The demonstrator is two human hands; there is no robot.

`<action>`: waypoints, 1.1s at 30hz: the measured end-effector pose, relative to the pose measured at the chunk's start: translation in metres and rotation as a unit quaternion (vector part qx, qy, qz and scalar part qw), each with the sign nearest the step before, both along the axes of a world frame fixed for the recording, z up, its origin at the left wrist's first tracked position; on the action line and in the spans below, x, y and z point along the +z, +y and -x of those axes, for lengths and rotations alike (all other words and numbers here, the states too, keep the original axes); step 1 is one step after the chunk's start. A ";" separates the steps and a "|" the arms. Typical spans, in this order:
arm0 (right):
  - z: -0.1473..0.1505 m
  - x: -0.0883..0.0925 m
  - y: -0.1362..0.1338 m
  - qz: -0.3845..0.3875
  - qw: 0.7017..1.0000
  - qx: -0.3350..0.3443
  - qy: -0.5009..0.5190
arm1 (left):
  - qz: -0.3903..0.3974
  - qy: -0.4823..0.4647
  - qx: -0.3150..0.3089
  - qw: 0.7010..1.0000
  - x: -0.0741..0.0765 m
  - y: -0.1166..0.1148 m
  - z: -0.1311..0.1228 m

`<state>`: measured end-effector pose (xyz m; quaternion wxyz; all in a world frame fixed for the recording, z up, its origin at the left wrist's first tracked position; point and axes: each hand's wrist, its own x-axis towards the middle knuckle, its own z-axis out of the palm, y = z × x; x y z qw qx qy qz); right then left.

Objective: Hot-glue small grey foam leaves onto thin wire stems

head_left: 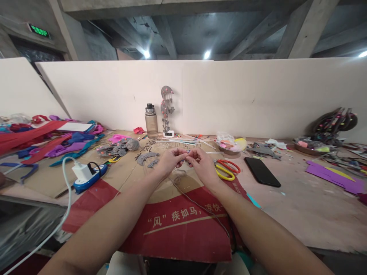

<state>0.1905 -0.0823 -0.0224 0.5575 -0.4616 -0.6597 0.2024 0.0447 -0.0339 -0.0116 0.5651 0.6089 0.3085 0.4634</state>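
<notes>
My left hand (172, 159) and my right hand (200, 162) meet at the middle of the table, fingertips pinched close together. Something small and dark shows between them, too small to name. Just below the fingers, a thin grey string (197, 202) loops on the cardboard (183, 238) and trails toward its front right edge. Left of my left hand lie grey cut-out pieces (147, 157). Beside my right hand rest two pairs of scissors, one with yellow handles (226, 175) and one with red handles (232, 166).
A bottle (151, 121) and a small digital clock (168, 134) stand by the white partition (243, 91). A black phone (262, 172) lies right. A blue power strip (90, 181) with a white cable and a grey yarn ball (132, 144) are left. Coloured fabric strips (65, 143) cover the far left.
</notes>
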 end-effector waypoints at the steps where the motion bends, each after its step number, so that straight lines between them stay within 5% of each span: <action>1: -0.001 -0.001 0.001 -0.005 1.000 -0.007 -0.009 | -0.024 0.016 0.014 0.999 0.000 0.000 0.000; 7: -0.002 -0.001 0.004 0.036 0.999 0.005 0.000 | -0.151 0.103 0.083 0.980 0.003 -0.003 0.005; 13: -0.003 0.004 0.004 0.069 0.994 0.076 0.041 | -0.011 -0.009 0.013 1.000 0.002 -0.007 0.001; 18: 0.003 0.004 0.000 0.048 0.991 0.117 0.041 | 0.084 -0.093 -0.088 0.988 0.001 0.000 0.001; 23: 0.008 0.004 -0.003 0.057 0.982 0.153 0.100 | 0.070 -0.126 -0.053 0.988 0.004 0.005 0.007; 33: 0.001 0.001 0.007 0.078 0.980 0.096 0.153 | 0.003 -0.045 -0.012 0.999 0.001 0.002 0.003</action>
